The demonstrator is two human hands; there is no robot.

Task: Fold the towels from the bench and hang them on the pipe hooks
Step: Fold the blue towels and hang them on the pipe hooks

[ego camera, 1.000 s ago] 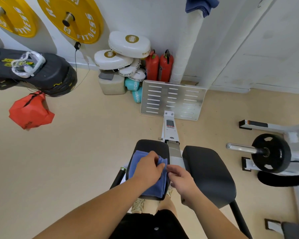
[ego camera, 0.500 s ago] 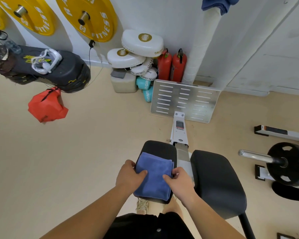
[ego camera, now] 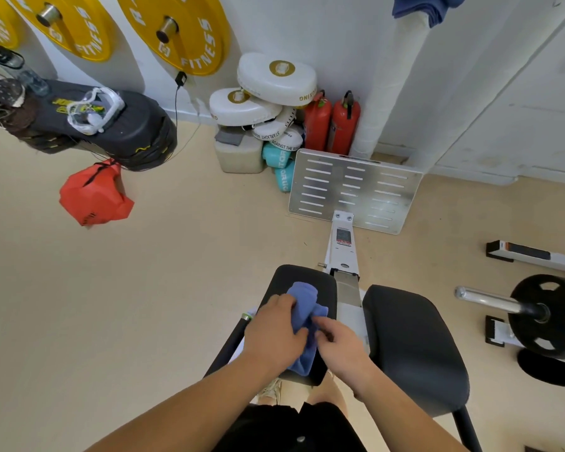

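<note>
A small blue towel (ego camera: pixel 302 301) is bunched up over the left black pad of the bench (ego camera: pixel 310 277). My left hand (ego camera: pixel 274 331) grips it from the left, fingers curled round the cloth. My right hand (ego camera: pixel 338 342) pinches the towel's right side close to the left hand. The lower end of the towel (ego camera: pixel 302 365) hangs out below both hands. At the top of the view another blue towel (ego camera: pixel 429 8) hangs on the white pipe (ego camera: pixel 395 76) by the wall; its hook is out of sight.
The bench's right pad (ego camera: pixel 411 344) lies beside my right arm, its metal footplate (ego camera: pixel 356 190) ahead. Two red extinguishers (ego camera: pixel 331 122) and white boxing pads (ego camera: pixel 268 93) stand by the pipe. A loaded barbell (ego camera: pixel 542 314) lies at right, a red bag (ego camera: pixel 93 197) at left.
The towel lay flat and folded on the pad half a second ago; now both hands have gathered it into a bunch and lifted it. The camera view has shifted slightly.
</note>
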